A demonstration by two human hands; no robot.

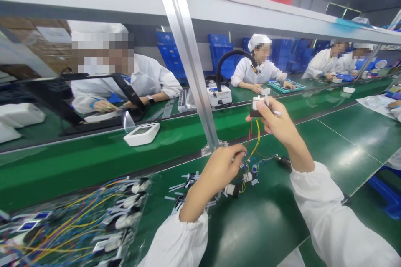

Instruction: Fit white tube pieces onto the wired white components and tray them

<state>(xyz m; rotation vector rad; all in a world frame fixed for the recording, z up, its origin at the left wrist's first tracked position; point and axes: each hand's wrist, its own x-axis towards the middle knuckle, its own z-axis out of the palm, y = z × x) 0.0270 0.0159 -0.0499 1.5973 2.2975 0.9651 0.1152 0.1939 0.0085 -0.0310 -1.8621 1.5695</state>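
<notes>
My right hand (277,121) is raised above the green bench and grips a small white and black part (256,106), with a thin white tube sticking out between the fingers. Red and yellow wires (255,135) hang from that part down to my left hand (221,167), which pinches them just above the bench. Below my left hand lie small white and black components (241,183) joined by coloured wires, and several short white tube pieces (184,183).
A clear bag of wired assemblies (72,221) lies at the front left. A green conveyor belt (94,158) carries a white device (141,133). A metal post (191,62) rises ahead. People in white coats work across the belt.
</notes>
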